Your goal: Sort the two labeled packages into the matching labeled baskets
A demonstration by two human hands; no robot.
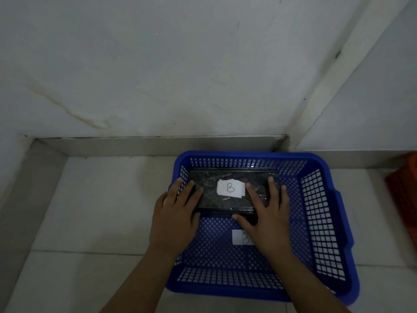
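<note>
Gripping the black package (233, 190), white label "B" up, at both short ends: left hand (174, 219) and right hand (267, 219) each clasping an end. Lying in the far part of the blue basket (338, 213), itself tagged "B" (240, 237), on the tiled floor (101, 211). Showing an orange basket (404, 195) at the right edge.

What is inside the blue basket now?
A black package labelled B, held by both hands, and a white label on the blue basket floor, partly covered by the right hand.
</note>
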